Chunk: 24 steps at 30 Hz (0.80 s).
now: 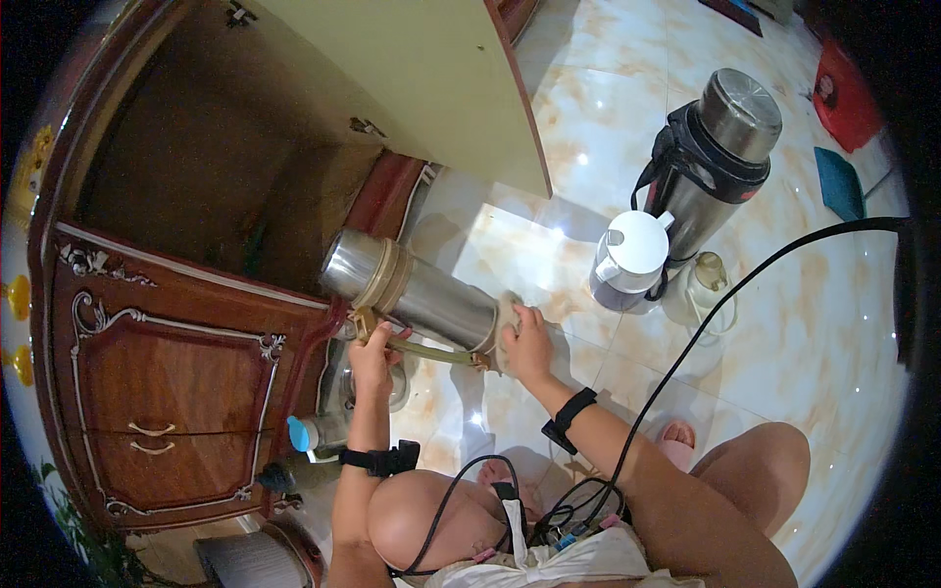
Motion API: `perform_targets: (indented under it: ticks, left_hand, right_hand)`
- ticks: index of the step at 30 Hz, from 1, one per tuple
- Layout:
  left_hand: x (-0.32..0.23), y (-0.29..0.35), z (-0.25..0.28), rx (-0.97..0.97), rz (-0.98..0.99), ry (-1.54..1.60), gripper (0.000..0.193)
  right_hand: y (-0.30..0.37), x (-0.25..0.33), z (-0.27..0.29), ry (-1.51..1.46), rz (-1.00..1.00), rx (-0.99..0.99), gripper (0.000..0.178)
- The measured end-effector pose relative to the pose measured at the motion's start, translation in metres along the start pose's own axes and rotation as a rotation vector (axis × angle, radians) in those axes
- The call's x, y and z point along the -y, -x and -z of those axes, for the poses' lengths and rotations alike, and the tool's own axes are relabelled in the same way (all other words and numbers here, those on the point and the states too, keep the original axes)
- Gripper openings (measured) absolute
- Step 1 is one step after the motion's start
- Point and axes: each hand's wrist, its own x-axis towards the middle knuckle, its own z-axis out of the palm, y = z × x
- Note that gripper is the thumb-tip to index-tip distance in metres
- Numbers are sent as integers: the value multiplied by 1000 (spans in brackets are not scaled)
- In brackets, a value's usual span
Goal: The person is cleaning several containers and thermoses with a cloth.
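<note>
While lying sideways, steel flask (421, 290) points upper-left into cabinet (186, 382), left hand (373, 353) gripping strap, right hand (527, 343) pressing cloth against its base.

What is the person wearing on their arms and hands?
Both forearms are bare, with no sleeves and no gloves. The left hand has a black strap with a small black box at its wrist. The right hand has a black band too. Black cables run by the right arm.
</note>
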Motion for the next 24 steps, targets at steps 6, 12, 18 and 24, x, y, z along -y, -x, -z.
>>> perform_targets:
  ticks: [6,12,18,24]
  left_hand:
    - [-3,6,-17,-14,1,-96,16]
    - [-10,11,-23,13,-23,-239,19]
    - [-8,12,-29,23,-93,-289,32]
    - [-11,10,-40,-104,-163,-126,16]
  right_hand:
    - [2,87,11,114,827,-108,34]
    - [12,85,6,187,828,-113,30]
    - [19,39,3,503,722,75,12]
    - [19,37,10,460,474,151,17]
